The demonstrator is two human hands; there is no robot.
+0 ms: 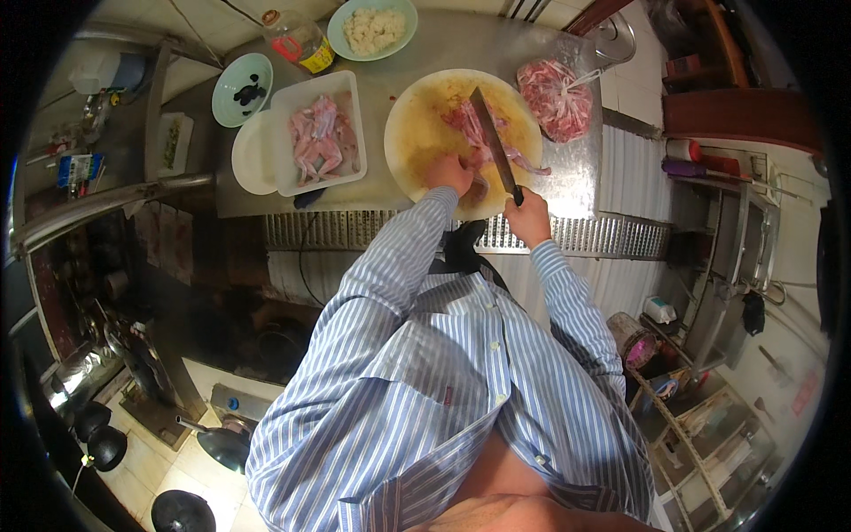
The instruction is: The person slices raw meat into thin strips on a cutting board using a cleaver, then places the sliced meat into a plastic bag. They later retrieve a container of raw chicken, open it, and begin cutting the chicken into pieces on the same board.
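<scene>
On a round, yellow-stained cutting board [412, 115] lies a skinned, pinkish-red carcass [465, 122], with a thin limb stretching to the right. My right hand [529, 217] is closed round the dark handle of a cleaver [494, 137]. Its long blade points away from me and crosses over the meat, hiding part of it. At the board's near side, my left hand [450, 175] has its fingers curled against the near end of the carcass, left of the blade. The fingertips are partly hidden.
Left of the board, a white tub [282, 133] holds skinned carcasses beside a white lid [253, 160]. Behind stand a bowl of dark pieces [229, 80], a red-capped jar [301, 44] and a bowl of pale crumbly food [337, 35]. A bag of red meat [556, 97] lies right.
</scene>
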